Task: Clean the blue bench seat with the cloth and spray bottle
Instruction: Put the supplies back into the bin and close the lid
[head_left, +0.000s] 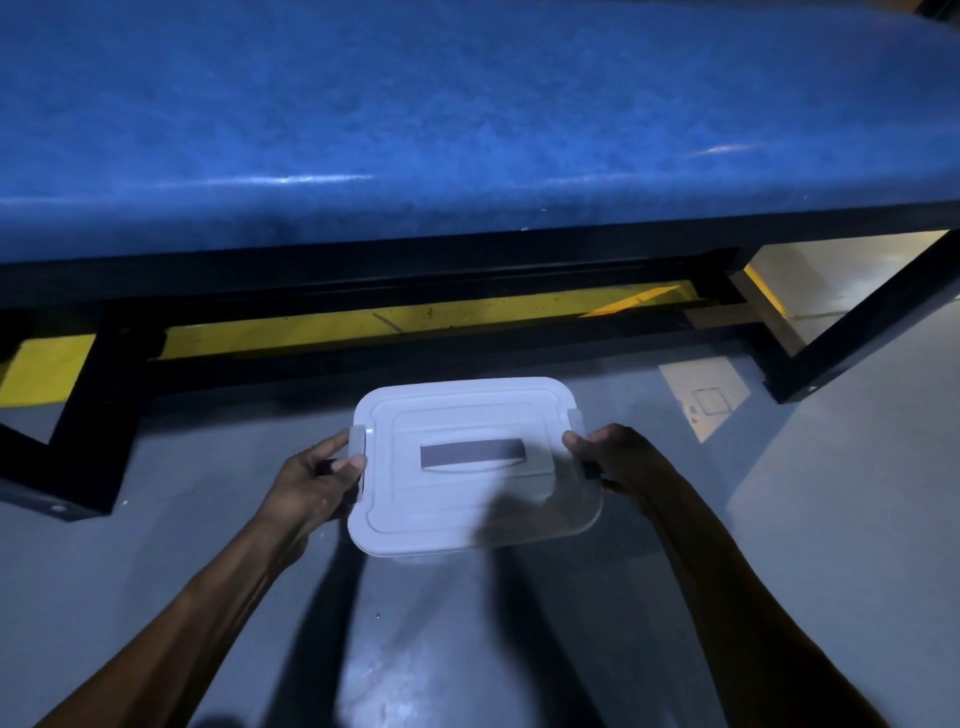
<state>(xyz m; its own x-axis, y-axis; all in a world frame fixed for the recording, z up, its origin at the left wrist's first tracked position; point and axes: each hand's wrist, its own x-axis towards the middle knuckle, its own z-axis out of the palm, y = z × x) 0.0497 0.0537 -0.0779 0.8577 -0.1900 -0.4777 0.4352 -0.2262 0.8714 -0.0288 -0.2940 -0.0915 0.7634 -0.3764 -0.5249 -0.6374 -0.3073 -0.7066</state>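
Observation:
The blue bench seat (415, 114) fills the upper half of the view on a black metal frame (363, 270). Below it, over the grey floor, is a white plastic box (467, 499) with a closed lid and a grey recessed handle. My left hand (311, 478) grips the box's left side at its clear latch. My right hand (618, 457) grips the right side at the other latch. No cloth or spray bottle shows; the box's inside is hidden by the lid.
A yellow stripe (311, 327) runs along the floor under the bench. Black frame legs stand at the left (88, 415) and right (852, 332). A pale floor plate (701, 400) lies right of the box.

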